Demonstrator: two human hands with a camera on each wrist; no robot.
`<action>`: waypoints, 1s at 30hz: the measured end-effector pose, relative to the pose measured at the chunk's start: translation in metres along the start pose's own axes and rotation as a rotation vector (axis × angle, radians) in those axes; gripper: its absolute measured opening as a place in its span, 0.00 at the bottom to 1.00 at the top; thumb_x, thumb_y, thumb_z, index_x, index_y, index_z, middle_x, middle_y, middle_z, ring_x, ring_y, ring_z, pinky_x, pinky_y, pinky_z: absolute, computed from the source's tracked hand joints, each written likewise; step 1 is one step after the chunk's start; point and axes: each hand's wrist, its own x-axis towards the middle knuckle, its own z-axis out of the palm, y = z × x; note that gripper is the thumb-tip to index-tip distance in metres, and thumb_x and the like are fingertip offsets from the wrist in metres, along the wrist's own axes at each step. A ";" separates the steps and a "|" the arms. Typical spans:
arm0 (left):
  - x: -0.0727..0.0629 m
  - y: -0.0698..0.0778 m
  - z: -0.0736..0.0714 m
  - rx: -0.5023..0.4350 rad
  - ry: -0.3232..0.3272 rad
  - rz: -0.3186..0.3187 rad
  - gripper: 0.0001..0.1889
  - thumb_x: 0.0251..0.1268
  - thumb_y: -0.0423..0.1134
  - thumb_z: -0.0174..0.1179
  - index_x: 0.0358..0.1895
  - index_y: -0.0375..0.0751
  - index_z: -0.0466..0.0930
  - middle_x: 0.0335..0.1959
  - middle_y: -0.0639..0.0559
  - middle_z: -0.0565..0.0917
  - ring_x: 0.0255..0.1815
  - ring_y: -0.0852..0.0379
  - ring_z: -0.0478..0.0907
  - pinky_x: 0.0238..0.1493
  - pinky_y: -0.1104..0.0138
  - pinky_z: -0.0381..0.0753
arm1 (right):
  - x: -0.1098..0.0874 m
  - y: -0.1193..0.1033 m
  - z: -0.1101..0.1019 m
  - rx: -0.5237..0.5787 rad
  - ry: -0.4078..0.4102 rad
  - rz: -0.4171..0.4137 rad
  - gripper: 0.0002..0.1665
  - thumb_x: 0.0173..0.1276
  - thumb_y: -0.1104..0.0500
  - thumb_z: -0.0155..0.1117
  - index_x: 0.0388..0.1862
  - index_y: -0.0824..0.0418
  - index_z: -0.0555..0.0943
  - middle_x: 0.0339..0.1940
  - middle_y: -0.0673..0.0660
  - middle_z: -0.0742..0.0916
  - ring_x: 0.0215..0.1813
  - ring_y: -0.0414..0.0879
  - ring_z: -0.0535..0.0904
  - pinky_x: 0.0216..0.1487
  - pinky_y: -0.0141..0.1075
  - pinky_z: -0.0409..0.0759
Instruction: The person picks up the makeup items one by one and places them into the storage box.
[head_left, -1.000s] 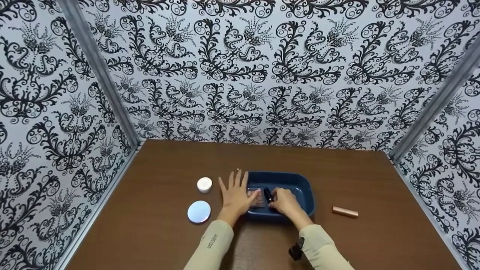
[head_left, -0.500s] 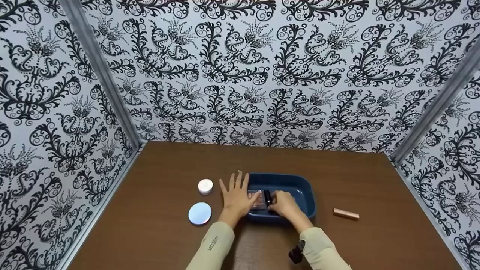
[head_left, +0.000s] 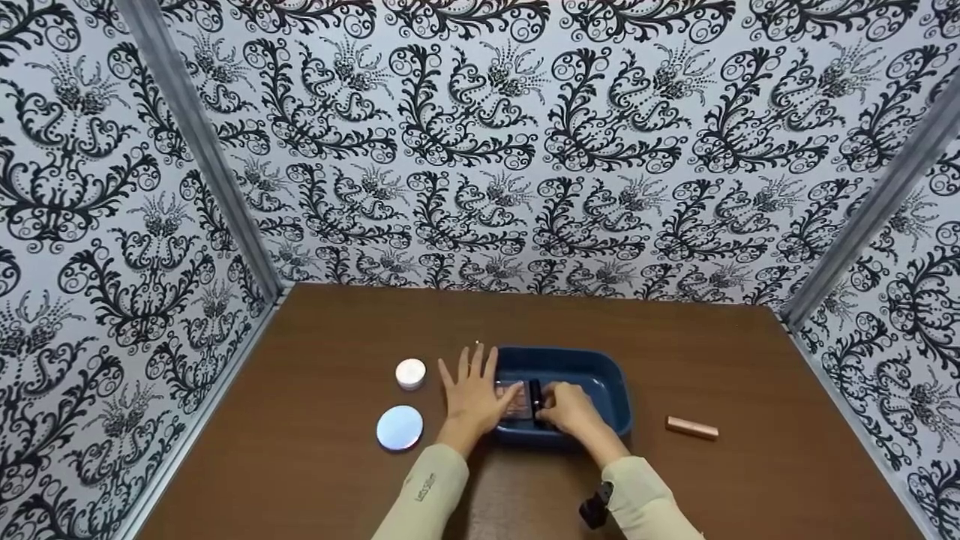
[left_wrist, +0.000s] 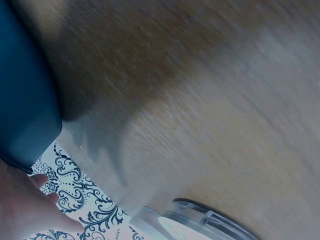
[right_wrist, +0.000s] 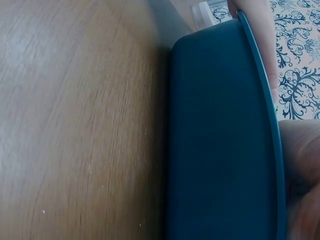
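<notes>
In the head view a dark blue tray (head_left: 606, 375) stands on the table, its outer wall (right_wrist: 220, 130) filling much of the right wrist view. My left hand (head_left: 471, 401) rests over the tray's left side with fingers spread straight, the thumb reaching over a flat, clear-lidded makeup palette (head_left: 517, 406) inside. To the right of the palette lies a slim black tube (head_left: 535, 393), lipstick-like. My right hand (head_left: 568, 409) reaches into the tray and pinches this tube by its right side. The left wrist view catches only part of the left hand (left_wrist: 30, 205).
Left of the tray are a small white-lidded jar (head_left: 410, 373) and a round, shiny pale-blue compact (head_left: 400, 427). A rose-gold tube (head_left: 691, 428) lies on the table (head_left: 750, 360) to the right. Patterned walls (head_left: 480, 150) enclose the back and sides.
The black tube has turned from slanted to nearly straight alongside the palette, with the right hand still at it. The left hand has barely moved.
</notes>
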 end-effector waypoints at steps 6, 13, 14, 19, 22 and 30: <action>-0.001 0.000 -0.001 -0.010 0.006 0.001 0.46 0.65 0.77 0.38 0.80 0.56 0.54 0.81 0.49 0.57 0.82 0.44 0.50 0.75 0.32 0.42 | -0.003 0.001 -0.004 0.022 0.001 -0.013 0.23 0.60 0.64 0.73 0.54 0.71 0.82 0.29 0.54 0.87 0.30 0.43 0.80 0.37 0.41 0.81; -0.002 0.000 -0.001 -0.024 0.016 0.000 0.45 0.65 0.76 0.40 0.80 0.55 0.54 0.81 0.49 0.58 0.83 0.45 0.49 0.76 0.33 0.40 | -0.008 0.001 -0.009 0.040 0.019 -0.039 0.21 0.59 0.63 0.74 0.52 0.69 0.83 0.30 0.54 0.87 0.32 0.44 0.80 0.40 0.43 0.81; -0.002 -0.001 0.000 -0.020 0.020 0.002 0.45 0.65 0.76 0.40 0.80 0.56 0.54 0.81 0.49 0.58 0.83 0.45 0.49 0.76 0.33 0.40 | -0.008 0.001 -0.010 0.045 0.018 -0.035 0.21 0.60 0.63 0.73 0.52 0.69 0.83 0.30 0.54 0.87 0.32 0.43 0.80 0.39 0.42 0.81; -0.001 -0.002 0.002 -0.009 0.041 0.013 0.45 0.65 0.77 0.38 0.79 0.55 0.55 0.80 0.49 0.59 0.82 0.44 0.51 0.75 0.32 0.42 | -0.011 0.004 -0.013 0.067 0.031 -0.025 0.19 0.60 0.64 0.73 0.51 0.67 0.84 0.28 0.53 0.85 0.30 0.42 0.77 0.36 0.39 0.78; -0.001 -0.003 0.003 -0.017 0.044 0.011 0.45 0.65 0.76 0.40 0.79 0.54 0.56 0.80 0.48 0.59 0.82 0.44 0.51 0.75 0.32 0.41 | -0.012 0.005 -0.016 0.075 0.038 -0.032 0.18 0.60 0.64 0.73 0.50 0.66 0.84 0.27 0.51 0.84 0.29 0.42 0.76 0.35 0.38 0.77; -0.002 -0.001 0.003 -0.039 0.066 0.016 0.44 0.66 0.74 0.43 0.78 0.53 0.58 0.80 0.47 0.60 0.82 0.43 0.53 0.75 0.32 0.41 | -0.016 0.010 -0.031 0.065 0.065 -0.032 0.17 0.62 0.64 0.71 0.50 0.64 0.84 0.32 0.52 0.86 0.37 0.45 0.80 0.45 0.45 0.81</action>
